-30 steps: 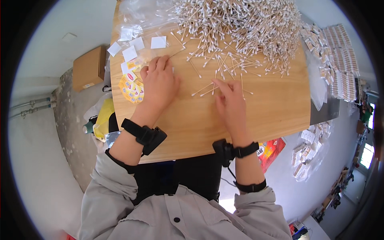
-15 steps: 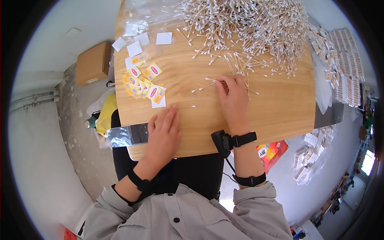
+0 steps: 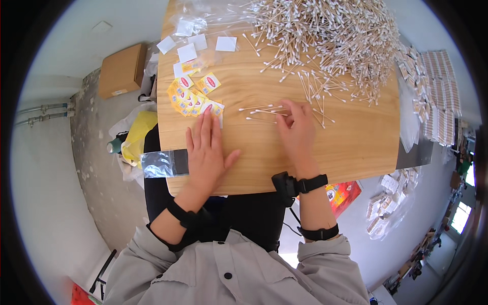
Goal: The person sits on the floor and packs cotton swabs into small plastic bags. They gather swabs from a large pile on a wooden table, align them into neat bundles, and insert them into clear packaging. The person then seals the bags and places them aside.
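My left hand (image 3: pixel 206 155) lies over the wooden table with its fingers spread. Its longest fingertips touch the near edge of a pile of small yellow-and-white printed cards (image 3: pixel 189 100). To the right, my right hand (image 3: pixel 298 133) is closed, thumb and fingers bent together at the ends of several cotton swabs (image 3: pixel 260 111). Those swabs point left from the fingertips, roughly side by side; which are gripped and which only lie there is partly hidden. Beyond this hand, loose swabs (image 3: pixel 316 89) spread out from a large heap of cotton swabs (image 3: pixel 335 38).
Blank white cards (image 3: pixel 225 43) and clear plastic bags (image 3: pixel 218 20) lie at the table's far left. A clear plastic packet (image 3: pixel 158 164) juts from the near left edge. Packed swab bundles (image 3: pixel 441 86) stand at the right. A cardboard box (image 3: pixel 122 71) sits on the floor at left.
My left hand has moved forward to the yellow cards, its fingers spreading. My right hand stays by the swabs; more swabs now show at its fingertips. The whole view has shifted slightly.
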Demonstrator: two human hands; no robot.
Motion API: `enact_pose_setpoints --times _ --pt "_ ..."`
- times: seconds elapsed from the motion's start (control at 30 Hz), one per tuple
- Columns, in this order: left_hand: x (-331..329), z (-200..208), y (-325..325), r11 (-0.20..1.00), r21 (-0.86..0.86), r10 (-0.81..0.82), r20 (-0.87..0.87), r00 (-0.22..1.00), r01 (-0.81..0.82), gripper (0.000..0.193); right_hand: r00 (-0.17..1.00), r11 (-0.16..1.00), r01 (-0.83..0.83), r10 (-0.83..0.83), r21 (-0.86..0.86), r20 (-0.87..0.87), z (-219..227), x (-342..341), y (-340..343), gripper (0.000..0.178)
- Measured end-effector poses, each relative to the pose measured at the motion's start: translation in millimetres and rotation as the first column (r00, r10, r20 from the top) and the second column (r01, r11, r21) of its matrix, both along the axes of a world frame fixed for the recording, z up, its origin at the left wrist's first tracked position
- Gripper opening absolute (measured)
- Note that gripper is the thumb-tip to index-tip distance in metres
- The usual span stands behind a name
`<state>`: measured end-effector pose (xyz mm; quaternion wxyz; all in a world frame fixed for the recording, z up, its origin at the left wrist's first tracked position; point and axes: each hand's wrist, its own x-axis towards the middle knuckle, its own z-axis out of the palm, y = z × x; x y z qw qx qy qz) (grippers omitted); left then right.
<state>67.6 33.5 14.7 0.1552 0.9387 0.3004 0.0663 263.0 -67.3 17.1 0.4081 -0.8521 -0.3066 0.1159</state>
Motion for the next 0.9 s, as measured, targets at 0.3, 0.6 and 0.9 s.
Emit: enact_pose_setpoints --times 0.3,0.6,0.9 --pt "47.1 -0.6 34.4 0.998 0.062 -0.032 0.040 0.999 0.030 0.104 0.994 0.995 -0.096 0.097 -0.022 0.040 -6.5 8.3 -9.6 0.014" --pt "58.1 -7.5 -13.9 0.973 -0.020 -0.230 0.006 0.973 0.230 0.107 0.994 0.999 -0.025 0.021 0.034 0.108 -5.6 1.7 -16.9 0.019" --pt "53.1 -2.3 -12.8 0.981 -0.020 -0.191 0.058 0.980 0.193 0.110 0.977 0.972 -0.211 0.213 -0.098 0.008 2.9 34.4 -53.0 0.013"
